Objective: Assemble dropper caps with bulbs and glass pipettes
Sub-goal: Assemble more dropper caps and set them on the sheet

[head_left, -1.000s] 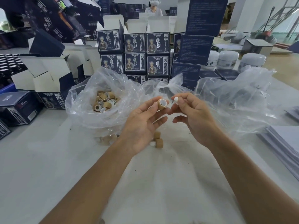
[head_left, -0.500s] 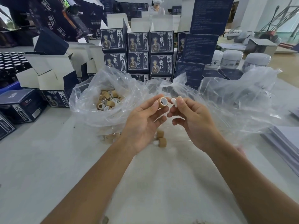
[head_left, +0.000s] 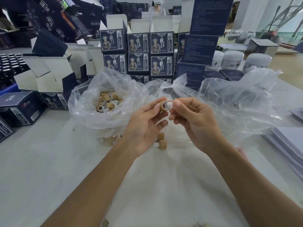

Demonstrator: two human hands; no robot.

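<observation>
My left hand (head_left: 144, 126) pinches a tan, wood-look dropper cap (head_left: 164, 105) between thumb and fingertips, its open end facing right. My right hand (head_left: 195, 122) holds a small white rubber bulb (head_left: 169, 104) by its fingertips, and the bulb's tip sits at the cap's opening. Behind my left hand an open clear plastic bag (head_left: 91, 102) holds several loose tan caps (head_left: 107, 104). Two more caps (head_left: 162, 141) lie on the table under my hands. No glass pipette is visible.
Stacked dark blue printed boxes (head_left: 138, 53) stand behind the bags, with open cartons (head_left: 49, 82) at the left. A second crumpled clear bag (head_left: 237, 99) lies at the right. White jars (head_left: 232, 58) sit at the back right. A pile of paper sheets (head_left: 288, 145) lies by the right edge.
My right hand has brought the white bulb leftward until it meets the open end of the cap. My left hand stayed nearly still.
</observation>
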